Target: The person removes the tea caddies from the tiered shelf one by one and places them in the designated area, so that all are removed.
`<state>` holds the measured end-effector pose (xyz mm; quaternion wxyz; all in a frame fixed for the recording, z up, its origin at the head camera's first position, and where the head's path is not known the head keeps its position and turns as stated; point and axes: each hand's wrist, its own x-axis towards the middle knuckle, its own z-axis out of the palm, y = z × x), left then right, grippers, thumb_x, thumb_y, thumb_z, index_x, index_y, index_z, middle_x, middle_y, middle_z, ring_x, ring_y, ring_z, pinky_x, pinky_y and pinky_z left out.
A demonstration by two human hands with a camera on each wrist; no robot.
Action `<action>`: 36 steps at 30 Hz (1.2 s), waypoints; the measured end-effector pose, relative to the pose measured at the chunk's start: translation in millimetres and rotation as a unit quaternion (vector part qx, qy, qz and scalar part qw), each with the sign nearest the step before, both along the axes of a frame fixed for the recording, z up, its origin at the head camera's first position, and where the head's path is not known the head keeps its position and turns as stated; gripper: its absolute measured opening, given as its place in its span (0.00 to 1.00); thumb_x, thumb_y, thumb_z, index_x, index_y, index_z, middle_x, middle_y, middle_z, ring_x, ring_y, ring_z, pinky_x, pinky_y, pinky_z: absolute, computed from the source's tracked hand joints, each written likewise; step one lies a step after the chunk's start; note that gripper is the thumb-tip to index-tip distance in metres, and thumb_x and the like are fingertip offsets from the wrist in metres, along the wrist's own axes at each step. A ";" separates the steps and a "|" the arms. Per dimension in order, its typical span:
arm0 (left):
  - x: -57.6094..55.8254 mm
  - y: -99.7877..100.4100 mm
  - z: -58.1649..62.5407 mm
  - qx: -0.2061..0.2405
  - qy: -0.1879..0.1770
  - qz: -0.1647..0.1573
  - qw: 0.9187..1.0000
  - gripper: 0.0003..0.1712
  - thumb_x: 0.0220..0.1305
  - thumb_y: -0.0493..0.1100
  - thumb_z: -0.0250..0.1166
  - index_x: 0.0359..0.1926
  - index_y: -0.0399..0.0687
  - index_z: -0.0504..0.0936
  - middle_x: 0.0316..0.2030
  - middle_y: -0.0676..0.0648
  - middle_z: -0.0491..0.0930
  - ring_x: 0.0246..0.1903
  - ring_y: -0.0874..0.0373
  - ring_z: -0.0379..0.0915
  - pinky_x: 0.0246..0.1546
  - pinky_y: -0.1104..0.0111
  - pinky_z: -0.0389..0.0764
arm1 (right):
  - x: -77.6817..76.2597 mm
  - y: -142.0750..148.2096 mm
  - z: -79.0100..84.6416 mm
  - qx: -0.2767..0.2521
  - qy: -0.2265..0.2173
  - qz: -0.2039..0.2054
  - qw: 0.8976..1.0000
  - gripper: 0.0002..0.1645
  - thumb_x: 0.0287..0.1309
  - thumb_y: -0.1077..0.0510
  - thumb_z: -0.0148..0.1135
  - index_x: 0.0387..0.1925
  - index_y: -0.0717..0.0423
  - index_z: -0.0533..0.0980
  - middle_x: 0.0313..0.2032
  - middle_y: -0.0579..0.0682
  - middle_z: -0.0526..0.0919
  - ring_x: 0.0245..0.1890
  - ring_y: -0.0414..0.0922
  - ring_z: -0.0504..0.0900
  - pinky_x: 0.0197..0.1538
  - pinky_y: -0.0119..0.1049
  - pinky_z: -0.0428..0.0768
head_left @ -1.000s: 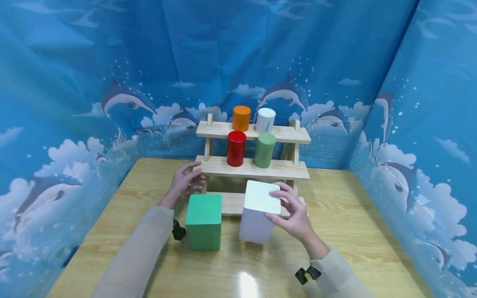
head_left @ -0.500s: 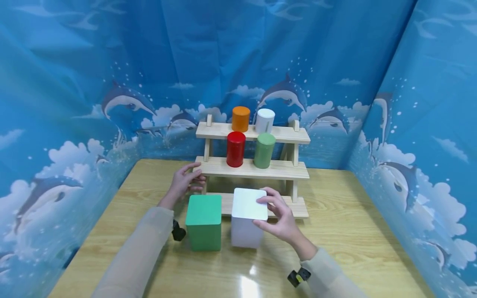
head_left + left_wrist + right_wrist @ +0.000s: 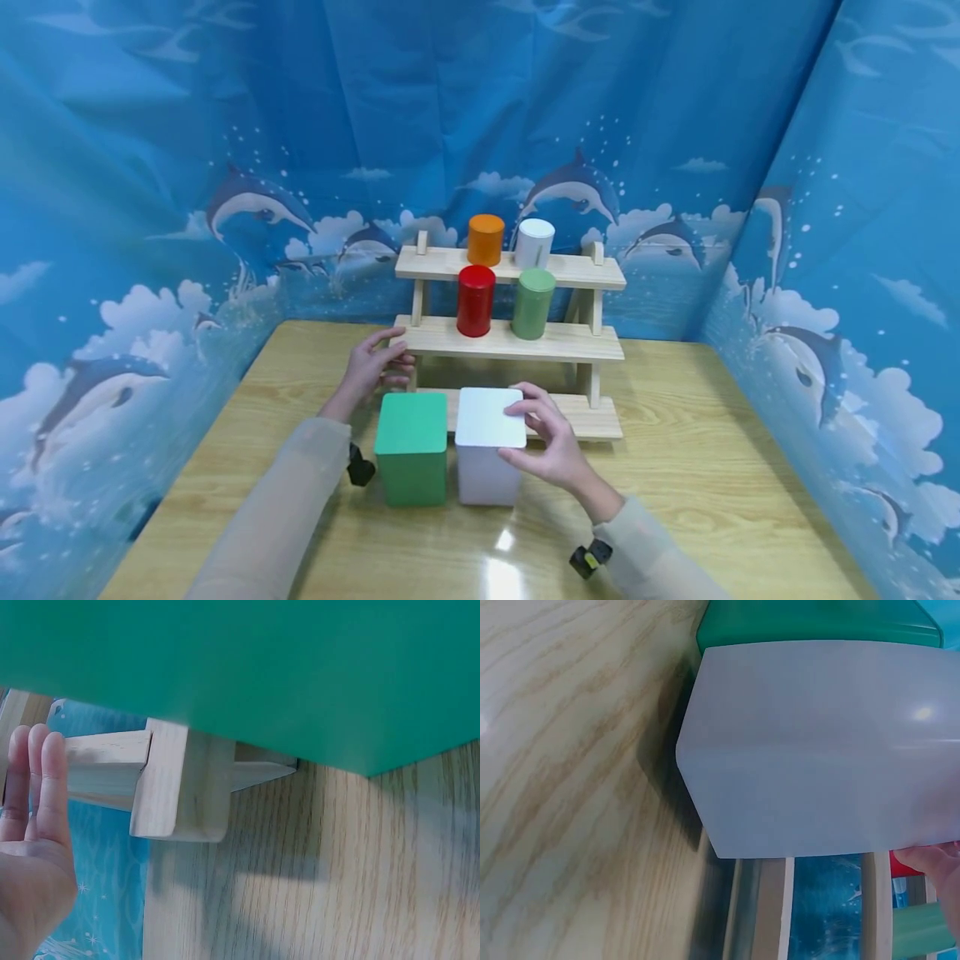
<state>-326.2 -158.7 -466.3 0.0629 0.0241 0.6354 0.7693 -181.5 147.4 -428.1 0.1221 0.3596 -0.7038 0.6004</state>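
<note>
My right hand (image 3: 551, 446) grips the upper right part of a white box (image 3: 487, 479), thumb on the near side and fingers at the top and far edge. It stands upright close beside a green box (image 3: 412, 479); whether its base touches the table I cannot tell. The right wrist view shows the white box (image 3: 817, 750) large, with the green box (image 3: 817, 621) behind it. At the left end of a three-tier wooden stand (image 3: 570, 343), my left hand (image 3: 367, 367) rests by the middle shelf. Its fingers (image 3: 54, 787) look straight in the left wrist view.
On the stand's top shelf are an orange cylinder (image 3: 486, 242) and a white cylinder (image 3: 534, 245). A red cylinder (image 3: 476, 304) and a light green cylinder (image 3: 532, 307) occupy the middle shelf. Behind the wooden table (image 3: 675, 467) hangs a blue dolphin-print curtain (image 3: 450, 100).
My right hand has brought the white box leftward and down, from a tilted pose apart from the green box to upright close beside it. My left hand has stayed in place.
</note>
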 end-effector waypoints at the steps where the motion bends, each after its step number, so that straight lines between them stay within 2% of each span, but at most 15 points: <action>1: 0.0 0.2 -0.1 -0.001 0.001 -0.001 1.000 0.29 0.61 0.48 0.64 0.62 0.51 0.69 0.31 0.44 0.83 0.28 0.54 0.82 0.33 0.56 0.84 | -0.1 -0.5 -0.8 0.000 -0.001 0.001 1.000 0.27 0.34 0.79 0.68 0.42 0.75 0.70 0.55 0.77 0.60 0.52 0.61 0.69 0.53 0.43 0.77; 4: 0.1 0.8 -0.7 -0.003 0.004 -0.004 1.000 0.29 0.61 0.48 0.64 0.62 0.51 0.69 0.31 0.44 0.83 0.28 0.54 0.82 0.33 0.55 0.84 | -0.8 -1.6 -2.8 0.000 -0.005 0.003 1.000 0.27 0.35 0.79 0.68 0.42 0.74 0.70 0.55 0.76 0.60 0.52 0.62 0.68 0.53 0.42 0.77; 12: 0.0 3.1 -1.5 -0.004 0.009 -0.004 1.000 0.28 0.61 0.48 0.64 0.62 0.51 0.70 0.31 0.44 0.83 0.28 0.54 0.82 0.33 0.54 0.83 | -4.2 -0.5 -11.4 -0.006 -0.009 0.014 1.000 0.26 0.35 0.79 0.67 0.42 0.74 0.70 0.56 0.77 0.59 0.53 0.61 0.68 0.53 0.50 0.76; 20: -1.6 3.6 -1.7 -0.010 0.008 0.002 1.000 0.28 0.62 0.48 0.63 0.62 0.52 0.69 0.30 0.45 0.83 0.28 0.54 0.81 0.32 0.56 0.84 | -6.9 -1.0 -15.9 -0.003 -0.024 0.035 0.999 0.28 0.37 0.80 0.67 0.44 0.75 0.68 0.58 0.75 0.55 0.55 0.63 0.65 0.57 0.42 0.74; 27: -1.9 3.4 1.4 0.003 0.010 0.004 1.000 0.28 0.61 0.47 0.64 0.62 0.51 0.69 0.30 0.45 0.83 0.27 0.54 0.81 0.34 0.53 0.83 | -9.4 0.7 -13.9 0.010 -0.037 0.036 0.999 0.28 0.39 0.78 0.67 0.45 0.73 0.68 0.60 0.75 0.54 0.59 0.65 0.61 0.60 0.54 0.67; 36: 0.1 3.0 0.2 0.005 -0.001 0.009 1.000 0.28 0.61 0.47 0.64 0.62 0.51 0.70 0.30 0.45 0.83 0.27 0.54 0.81 0.33 0.55 0.84 | -4.5 4.6 -9.7 0.026 -0.051 0.039 0.998 0.30 0.40 0.78 0.67 0.48 0.74 0.67 0.60 0.75 0.55 0.61 0.65 0.59 0.59 0.60 0.64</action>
